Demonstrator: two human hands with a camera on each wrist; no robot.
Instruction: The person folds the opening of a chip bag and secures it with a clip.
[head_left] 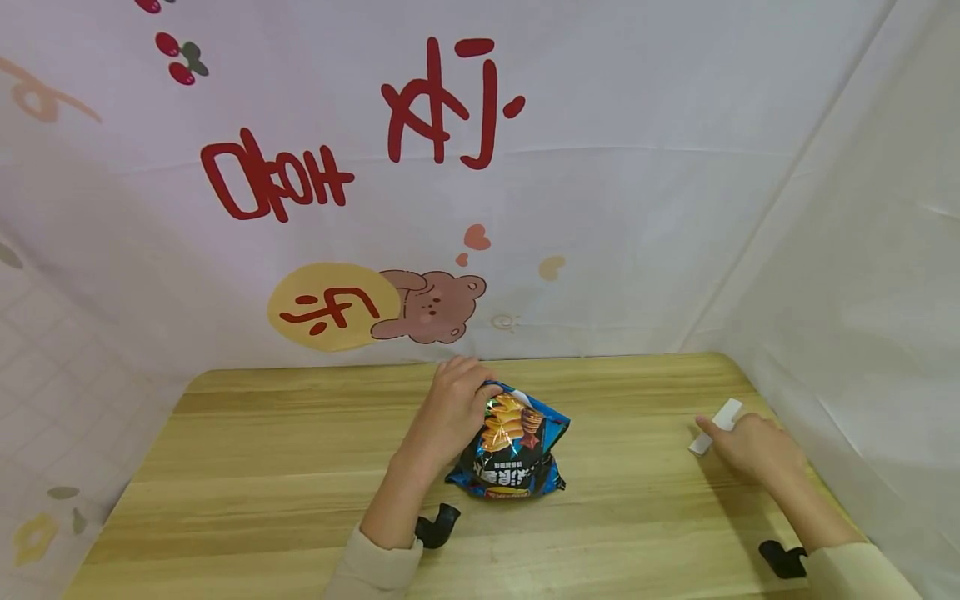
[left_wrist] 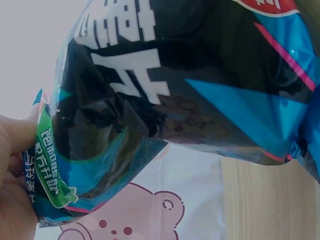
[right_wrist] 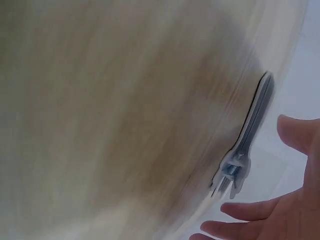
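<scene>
Plainly, we saw the left hand (head_left: pixel 453 407) pinching the upper left edge of a snack bag (head_left: pixel 513 450) (glossy, blue and black) at the lower centre of the head view; towards that view's lower right, the right hand (head_left: pixel 761 450) gripped nothing, thumb and fingers spread apart, near a slim pale implement (head_left: pixel 726 415) on the wooden table (head_left: pixel 300 450).

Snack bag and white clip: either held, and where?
Snack bag: held; left grip pinches its flat end beside the green label. White clip: not held; right wrist view shows the right grip spread, with a gap.
</scene>
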